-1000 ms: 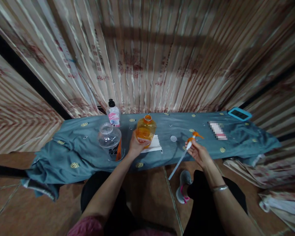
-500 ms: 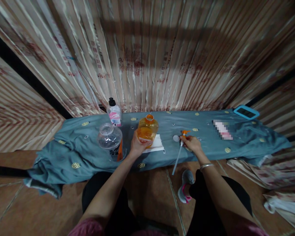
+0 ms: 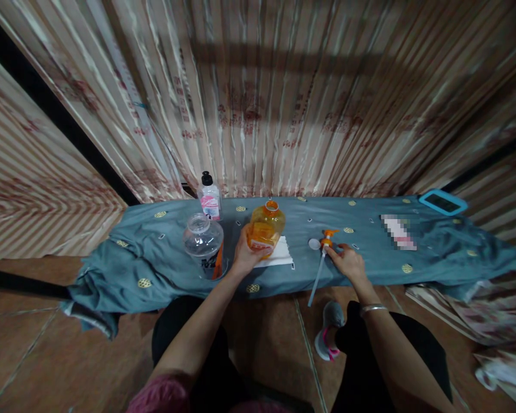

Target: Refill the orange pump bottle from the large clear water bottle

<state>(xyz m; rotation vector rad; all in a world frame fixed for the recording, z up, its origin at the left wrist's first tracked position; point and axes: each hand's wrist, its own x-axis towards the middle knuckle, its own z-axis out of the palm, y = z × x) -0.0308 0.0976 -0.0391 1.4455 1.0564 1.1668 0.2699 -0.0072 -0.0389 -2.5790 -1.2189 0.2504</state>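
My left hand [image 3: 244,255] is wrapped round an open orange bottle [image 3: 266,226] that stands on a folded white cloth [image 3: 281,254]. My right hand [image 3: 348,261] rests on the blue-grey tablecloth [image 3: 155,261] with its fingers on an orange pump head [image 3: 327,237]. The pump's white tube [image 3: 316,278] lies over the table's front edge. A small white cap [image 3: 314,244] lies just left of the pump head.
A clear plastic jug [image 3: 203,244] stands left of the orange bottle. Behind the jug is a small bottle with a pink label [image 3: 210,198]. A teal-framed device [image 3: 442,202] lies at the far right. Striped curtains [image 3: 258,97] hang behind. A grey shoe [image 3: 330,327] shows below.
My right hand has brought the pump down from the air and leftward onto the tablecloth, beside the white cap. My left hand has stayed on the orange bottle.
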